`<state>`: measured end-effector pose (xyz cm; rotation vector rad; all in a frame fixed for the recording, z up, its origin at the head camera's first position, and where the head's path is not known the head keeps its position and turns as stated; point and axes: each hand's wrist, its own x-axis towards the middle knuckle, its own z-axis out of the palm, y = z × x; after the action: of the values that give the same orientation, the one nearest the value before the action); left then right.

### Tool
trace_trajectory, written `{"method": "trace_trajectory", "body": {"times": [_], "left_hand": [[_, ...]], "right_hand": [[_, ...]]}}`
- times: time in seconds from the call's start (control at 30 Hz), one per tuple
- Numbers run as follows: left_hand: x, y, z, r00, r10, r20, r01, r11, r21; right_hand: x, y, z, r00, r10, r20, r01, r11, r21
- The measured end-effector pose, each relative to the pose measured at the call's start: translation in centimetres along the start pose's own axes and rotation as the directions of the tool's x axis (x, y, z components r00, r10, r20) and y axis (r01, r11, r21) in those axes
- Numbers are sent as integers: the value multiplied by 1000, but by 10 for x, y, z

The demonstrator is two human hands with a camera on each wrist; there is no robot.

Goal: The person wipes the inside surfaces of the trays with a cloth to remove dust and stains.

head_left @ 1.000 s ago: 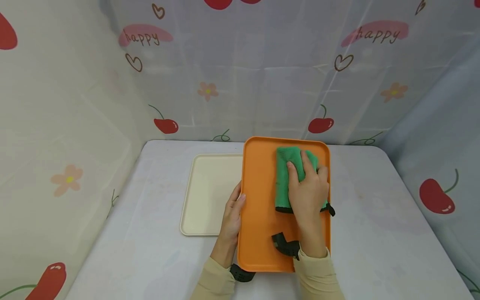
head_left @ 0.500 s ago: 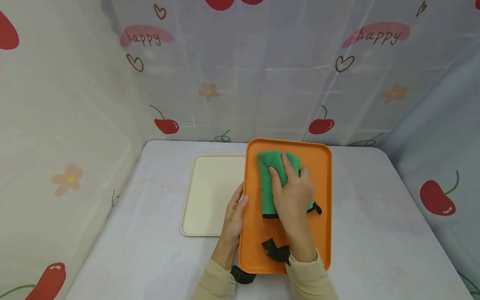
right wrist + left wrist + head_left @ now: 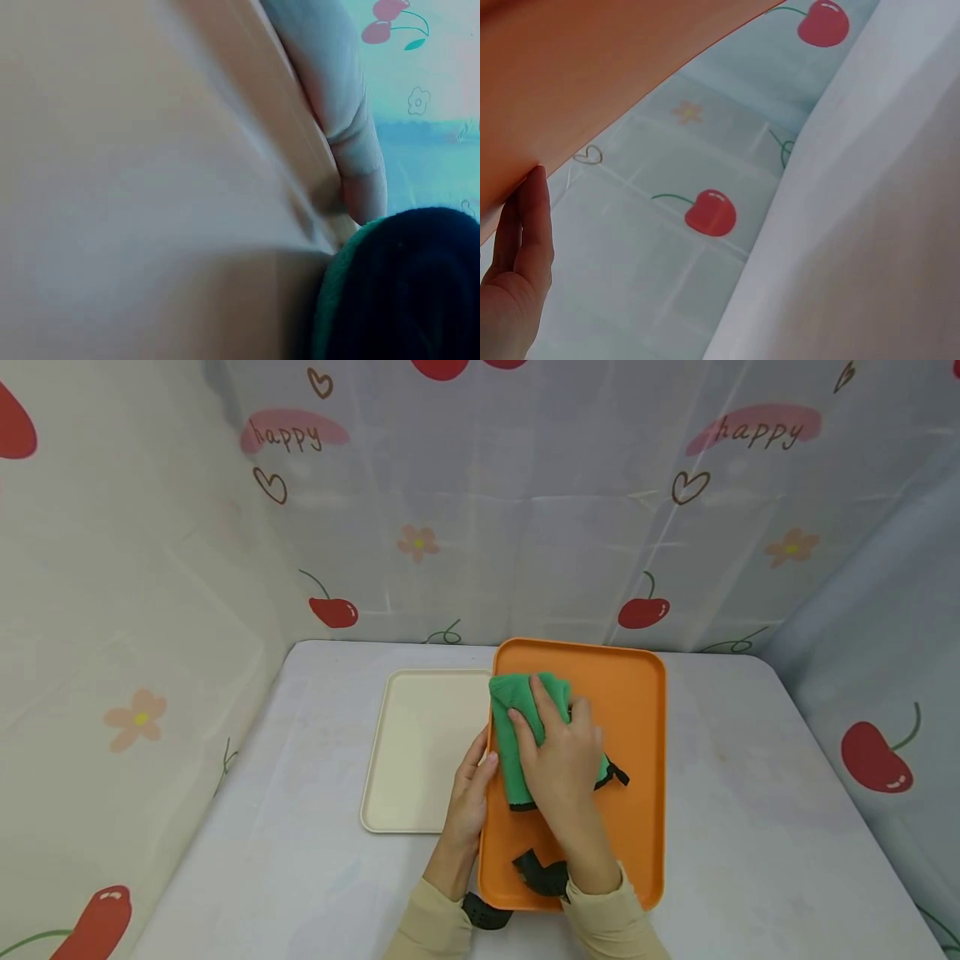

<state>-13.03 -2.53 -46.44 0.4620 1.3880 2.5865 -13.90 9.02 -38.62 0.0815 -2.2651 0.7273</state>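
Note:
An orange tray (image 3: 622, 760) is held up above the table, with its underside (image 3: 592, 75) showing in the left wrist view. My left hand (image 3: 467, 802) holds its left edge, thumb at the rim; in the right wrist view the left fingers (image 3: 349, 142) lie along that edge. A folded green cloth (image 3: 510, 760) with black trim lies on the tray's upper face, reaching the left rim. Over it, my right hand (image 3: 562, 768) grips and presses the cloth, with forefinger and thumb spread across it. The right hand's other fingertips are partly hidden.
A cream tray (image 3: 420, 752) lies flat on the white table (image 3: 750, 827), its right part covered by the orange one. Curtains (image 3: 525, 527) printed with cherries stand behind and at both sides. A black wrist mount (image 3: 543, 875) sits on the right forearm.
My right hand has slid the green cloth leftward and slightly toward me, from the tray's right side to its left rim. The left hand and orange tray have barely shifted.

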Motion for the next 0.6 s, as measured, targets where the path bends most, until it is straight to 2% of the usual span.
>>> {"method": "trace_trajectory", "body": {"times": [0.3, 0.6], "left_hand": [[0, 0, 1, 1000, -3, -11, 3, 1000, -18], [0, 1, 0, 999, -11, -31, 10, 999, -44]], "right_hand": [[-1, -1, 1, 1000, 3, 25, -4, 1000, 14], [1, 2, -3, 996, 57, 66, -61, 996, 64]]}}
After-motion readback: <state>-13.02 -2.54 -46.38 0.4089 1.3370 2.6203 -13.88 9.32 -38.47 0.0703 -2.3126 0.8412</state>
